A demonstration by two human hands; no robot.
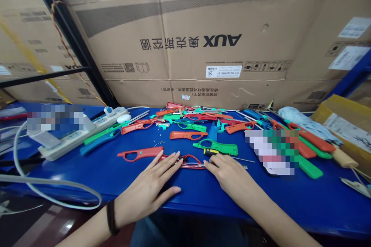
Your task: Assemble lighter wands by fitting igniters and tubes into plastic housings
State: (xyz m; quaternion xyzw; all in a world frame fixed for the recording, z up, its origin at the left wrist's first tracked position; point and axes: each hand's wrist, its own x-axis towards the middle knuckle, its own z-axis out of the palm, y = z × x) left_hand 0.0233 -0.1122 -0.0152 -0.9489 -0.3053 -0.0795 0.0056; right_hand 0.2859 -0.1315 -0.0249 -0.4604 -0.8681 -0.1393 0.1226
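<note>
My left hand point(155, 185) lies flat on the blue table point(95, 173), fingers stretched out, its fingertips touching the left end of a red lighter shell with wires inside point(188, 161). My right hand point(228, 173) rests beside the shell's right end, fingers curled down at it; I cannot make out whether they grip anything. A black-and-yellow screwdriver point(216, 152) lies just beyond the right hand. A red handle half point(139, 154) lies left of the shell, and a green one point(216, 146) lies behind it.
Many red, green, orange and blue lighter halves point(188, 123) are spread across the back of the table. A white power strip point(78, 135) with grey cables is at the left. Large cardboard boxes point(203, 38) stand behind. A folded umbrella point(313, 127) lies at right.
</note>
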